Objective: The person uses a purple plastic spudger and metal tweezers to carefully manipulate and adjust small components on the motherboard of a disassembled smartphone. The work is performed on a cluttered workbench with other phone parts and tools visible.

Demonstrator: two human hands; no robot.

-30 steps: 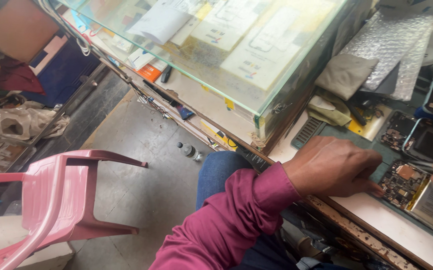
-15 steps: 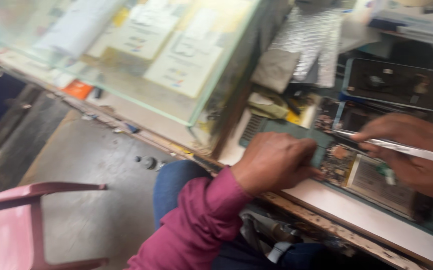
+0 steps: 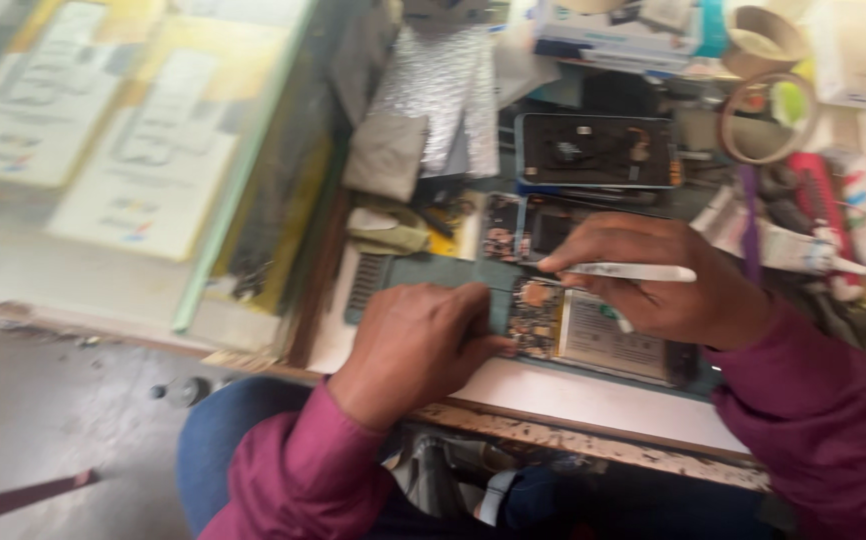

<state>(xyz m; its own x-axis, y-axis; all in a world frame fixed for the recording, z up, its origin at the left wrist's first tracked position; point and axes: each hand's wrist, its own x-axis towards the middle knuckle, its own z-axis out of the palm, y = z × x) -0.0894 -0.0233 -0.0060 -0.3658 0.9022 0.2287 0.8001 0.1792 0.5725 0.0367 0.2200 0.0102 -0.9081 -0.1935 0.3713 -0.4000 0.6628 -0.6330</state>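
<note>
An opened phone [image 3: 593, 335] with its back off lies on a green mat [image 3: 433, 275] on the workbench, circuit board and battery showing. My left hand [image 3: 418, 345] rests on the mat with its fingers curled against the phone's left end, steadying it. My right hand [image 3: 653, 280] hovers over the phone's upper edge and grips a slim white tool [image 3: 633, 272], lying sideways with its tip toward the board. Both sleeves are maroon.
A second opened phone [image 3: 593, 150] lies farther back, with another board [image 3: 523, 228] in front of it. Tape rolls [image 3: 768, 115], tubes and small boxes crowd the back right. A glass display case [image 3: 123, 150] stands at the left. The bench edge [image 3: 593, 440] runs below.
The view has swung right, from the floor and pink chair to the bench. My right hand with the white tool has come fully into view over the phone. My left hand stays on it.
</note>
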